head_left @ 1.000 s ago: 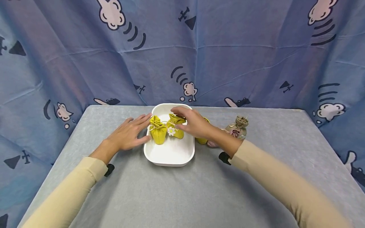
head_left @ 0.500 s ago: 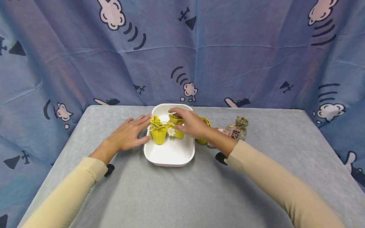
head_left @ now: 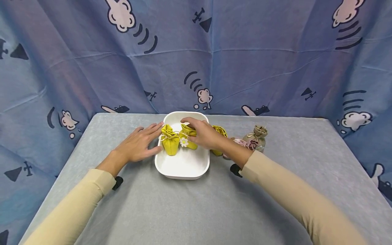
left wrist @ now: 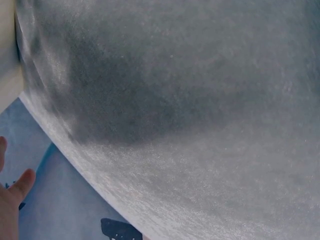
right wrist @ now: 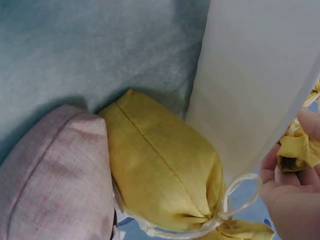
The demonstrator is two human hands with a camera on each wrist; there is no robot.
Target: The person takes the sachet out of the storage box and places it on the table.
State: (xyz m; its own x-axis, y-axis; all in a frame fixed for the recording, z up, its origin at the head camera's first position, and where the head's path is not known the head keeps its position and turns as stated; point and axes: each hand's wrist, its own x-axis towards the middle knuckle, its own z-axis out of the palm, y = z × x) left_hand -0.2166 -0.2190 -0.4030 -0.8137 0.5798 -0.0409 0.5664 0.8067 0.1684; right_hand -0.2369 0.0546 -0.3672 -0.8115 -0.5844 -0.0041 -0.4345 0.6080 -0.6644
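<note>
Head view: the white tray (head_left: pixel 182 166) stands on the grey cloth-covered table (head_left: pixel 183 211), and two yellow pouches are in it. The right hand (head_left: pixel 204 133) reaches over the tray's right rim and grips the daisy pouch (head_left: pixel 192 145) at its gathered top. The fingers are bent over the upper end, with the thumb on the near side. The pouch body projects below the hand, with the white flower (head_left: pixel 184 142) exposed left of the thumb tip. The right wrist view confirms the hold: ruffled yellow cloth sits between thumb and fingers, beyond the tray wall. Whether the pouch base touches the tray floor cannot be determined.

The left hand (head_left: pixel 136 144) has its fingers extended and thumb spread, the tips at the tray's left rim; no object is held. The plain yellow pouch (head_left: pixel 170 144) stands inside that rim, just beside these fingertips and left of the daisy pouch.

Outside the tray on the right, a third yellow pouch (right wrist: pixel 165 165) lies just beside the wall, with a pink pouch (right wrist: pixel 60 170) against it. The khaki pouch (head_left: pixel 258 135) stands farther right, its neck tied. A blue printed curtain (head_left: pixel 254 68) hangs behind the table.
</note>
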